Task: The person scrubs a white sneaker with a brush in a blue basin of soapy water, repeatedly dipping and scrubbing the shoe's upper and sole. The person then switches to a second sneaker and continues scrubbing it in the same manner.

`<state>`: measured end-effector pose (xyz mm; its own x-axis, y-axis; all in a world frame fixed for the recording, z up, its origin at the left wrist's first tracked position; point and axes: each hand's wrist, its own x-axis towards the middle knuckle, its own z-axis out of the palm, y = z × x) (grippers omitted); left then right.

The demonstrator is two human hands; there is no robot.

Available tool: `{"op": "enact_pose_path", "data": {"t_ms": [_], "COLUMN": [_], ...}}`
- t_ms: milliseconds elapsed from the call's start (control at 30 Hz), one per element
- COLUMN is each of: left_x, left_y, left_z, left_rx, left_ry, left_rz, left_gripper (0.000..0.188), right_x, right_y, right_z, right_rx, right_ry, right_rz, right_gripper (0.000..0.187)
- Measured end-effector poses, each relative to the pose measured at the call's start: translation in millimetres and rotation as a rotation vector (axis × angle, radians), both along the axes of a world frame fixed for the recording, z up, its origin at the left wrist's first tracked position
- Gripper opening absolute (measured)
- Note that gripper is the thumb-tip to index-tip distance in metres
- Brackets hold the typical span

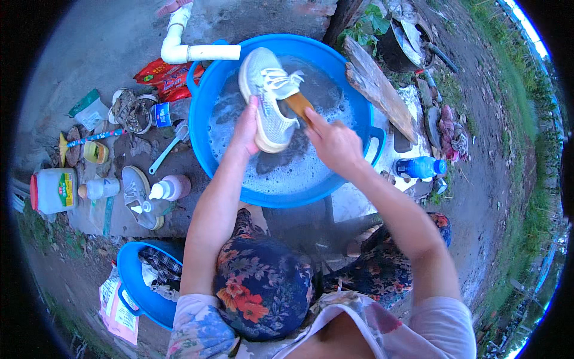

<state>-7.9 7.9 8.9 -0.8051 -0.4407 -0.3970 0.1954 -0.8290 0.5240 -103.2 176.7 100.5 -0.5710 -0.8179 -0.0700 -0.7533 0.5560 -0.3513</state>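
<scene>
ground [490,167] outdoors under blue tub [293,200]; left fingers [253,105] grip shoe [267,102], right fingers [316,122] brown handle [298,107]

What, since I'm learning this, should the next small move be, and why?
Probably stroke the tool over the shoe, since the right hand has it by the laces and the left hand holds the shoe above the sudsy tub.

Shoe [267,90] and brush [298,107] over the tub [287,200], pipe [209,52] at its far rim; left of it, another shoe [136,194], with a jug [55,190] farther left; nearer, a bucket [128,269] holding clothes [162,270]; to the tub's right, a plank [379,93], and nearer, a bottle [418,168]
</scene>
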Motion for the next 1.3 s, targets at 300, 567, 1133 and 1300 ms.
{"op": "enact_pose_path", "data": {"t_ms": [300,567,1133,1300], "left_x": [-0.8,-3.7,-20.0,-2.7], "left_y": [-5.1,-4.9,4.5,-8.7], "left_z": [-15.4,-0.4,-18.2,-21.2], "left_rx": [-0.076,-0.025,-0.157,-0.179], "left_ry": [-0.019,-0.031,-0.084,-0.051], "left_rz": [-0.107,-0.164,-0.132,-0.060], "left_gripper": [0.055,0.050,0.053,0.057], "right_x": [9.0,18.2,2.2,15.0], "right_y": [-2.4,-13.1,-2.3,38.2], "right_z": [-41.8,-55.3,-27.7,-14.4], "right_rx": [-0.463,-0.634,-0.351,-0.235], "right_ry": [-0.419,-0.457,-0.306,-0.459], "right_rz": [-0.059,-0.047,-0.151,0.030], "right_gripper": [0.033,0.041,0.042,0.043]}}
